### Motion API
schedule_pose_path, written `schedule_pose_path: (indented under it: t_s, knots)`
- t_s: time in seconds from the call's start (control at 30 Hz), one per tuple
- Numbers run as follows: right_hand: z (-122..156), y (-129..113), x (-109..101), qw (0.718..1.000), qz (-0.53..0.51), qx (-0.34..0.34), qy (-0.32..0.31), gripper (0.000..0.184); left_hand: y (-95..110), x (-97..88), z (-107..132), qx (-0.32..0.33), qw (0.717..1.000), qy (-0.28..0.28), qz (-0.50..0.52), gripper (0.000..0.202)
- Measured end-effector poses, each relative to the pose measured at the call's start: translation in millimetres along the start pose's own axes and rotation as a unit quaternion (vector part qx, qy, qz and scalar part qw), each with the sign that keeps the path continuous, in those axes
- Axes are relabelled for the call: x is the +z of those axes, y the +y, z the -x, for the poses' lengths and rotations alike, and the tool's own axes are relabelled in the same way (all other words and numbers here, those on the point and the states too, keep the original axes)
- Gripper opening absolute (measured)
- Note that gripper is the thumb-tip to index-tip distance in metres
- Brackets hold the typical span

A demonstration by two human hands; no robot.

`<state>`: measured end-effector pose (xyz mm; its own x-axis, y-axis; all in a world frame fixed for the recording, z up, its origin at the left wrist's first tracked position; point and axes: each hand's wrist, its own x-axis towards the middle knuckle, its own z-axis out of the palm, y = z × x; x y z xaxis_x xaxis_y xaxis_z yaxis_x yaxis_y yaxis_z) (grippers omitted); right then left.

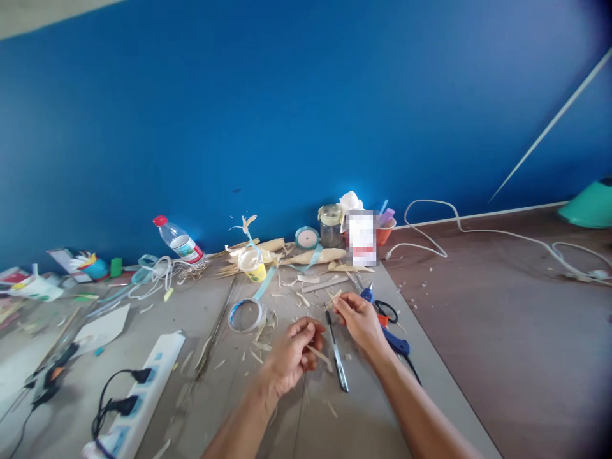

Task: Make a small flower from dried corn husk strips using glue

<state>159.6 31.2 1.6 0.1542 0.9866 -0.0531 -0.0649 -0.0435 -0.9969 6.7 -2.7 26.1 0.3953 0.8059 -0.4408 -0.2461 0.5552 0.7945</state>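
Note:
My left hand (297,354) is closed, fingers curled in, with a thin pale strip of dried husk (321,358) sticking out of it towards the right. My right hand (357,315) pinches a small pale husk piece (334,297) between thumb and fingertips. Between the two hands a black-and-clear pen (338,354) lies on the grey table. Just right of my right hand rests a blue glue gun (398,342), partly covered by the hand, beside a black ring-shaped handle (387,311). Husk scraps (302,298) are scattered in front of both hands.
A tape roll (245,316) lies left of my hands. Behind stand a yellow-white cup (253,264) with a small husk flower, a glass jar (331,226) and a tilted water bottle (179,240). A power strip (152,382) with plugs lies front left; a white cable (497,234) runs right.

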Motion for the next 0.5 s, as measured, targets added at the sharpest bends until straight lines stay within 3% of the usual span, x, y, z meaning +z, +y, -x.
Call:
schedule_pose_path:
  t_s: [0.2,0.5]
  knots:
    - [2.2,-4.8,1.4,1.000,0.024,-0.001,-0.016,0.024,-10.1,4.1,-5.9,0.044,0.995,-0.003,-0.092,0.031]
    - [1.6,-2.9,0.0,0.998,0.061,-0.013,-0.014,0.025,-8.7,4.1,-15.8,0.042,0.998,0.024,-0.045,0.025]
